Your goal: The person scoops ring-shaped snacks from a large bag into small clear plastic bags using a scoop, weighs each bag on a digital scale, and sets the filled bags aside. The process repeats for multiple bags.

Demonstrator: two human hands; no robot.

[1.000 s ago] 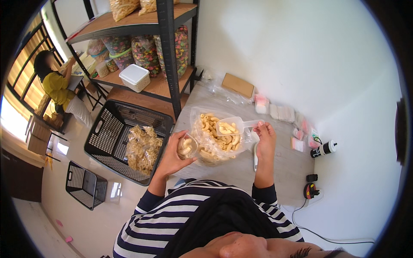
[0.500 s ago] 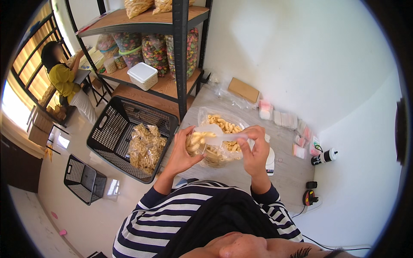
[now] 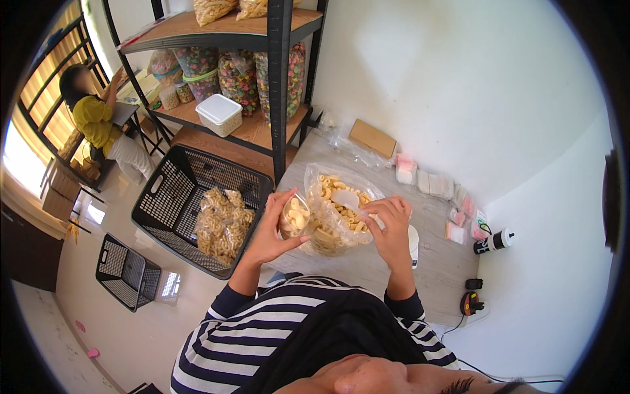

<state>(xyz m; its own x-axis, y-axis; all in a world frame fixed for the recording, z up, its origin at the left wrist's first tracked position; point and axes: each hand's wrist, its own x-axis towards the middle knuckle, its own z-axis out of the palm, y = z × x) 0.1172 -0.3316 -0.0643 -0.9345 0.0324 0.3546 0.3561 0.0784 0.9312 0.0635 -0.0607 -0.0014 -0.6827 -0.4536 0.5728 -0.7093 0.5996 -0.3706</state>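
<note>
While left hand (image 3: 269,230) now grips small bag (image 3: 293,217) at 9 o'clock of big bag (image 3: 335,220), right hand (image 3: 388,226) has lifted scoop (image 3: 346,198), clenched.

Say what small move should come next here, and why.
Probably tip the white scoop in the right hand toward the small bag held by the left hand. The scoop sits over the big open bag of snacks, and the small bag looks only partly filled.
</note>
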